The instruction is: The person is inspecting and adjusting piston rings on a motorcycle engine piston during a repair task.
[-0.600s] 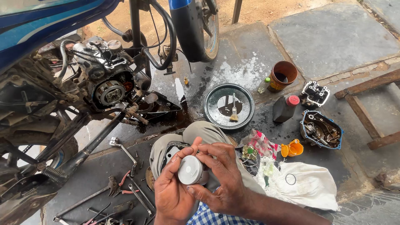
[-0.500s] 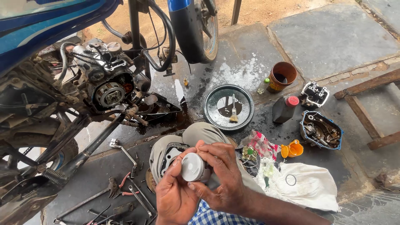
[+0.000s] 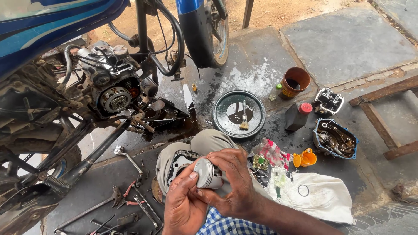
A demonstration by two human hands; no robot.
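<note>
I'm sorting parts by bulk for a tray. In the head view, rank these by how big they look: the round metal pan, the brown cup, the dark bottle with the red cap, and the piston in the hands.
1. Round metal pan, clearly largest.
2. Dark bottle and brown cup: alike, unranked.
3. Piston, held by the left hand and right hand; looks smallest, though it is nearest the camera.

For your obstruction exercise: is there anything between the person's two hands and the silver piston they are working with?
Nothing visible. The left hand and right hand both grip the silver piston directly, bare fingers on the metal, above the cylinder block resting on the knee.
</note>
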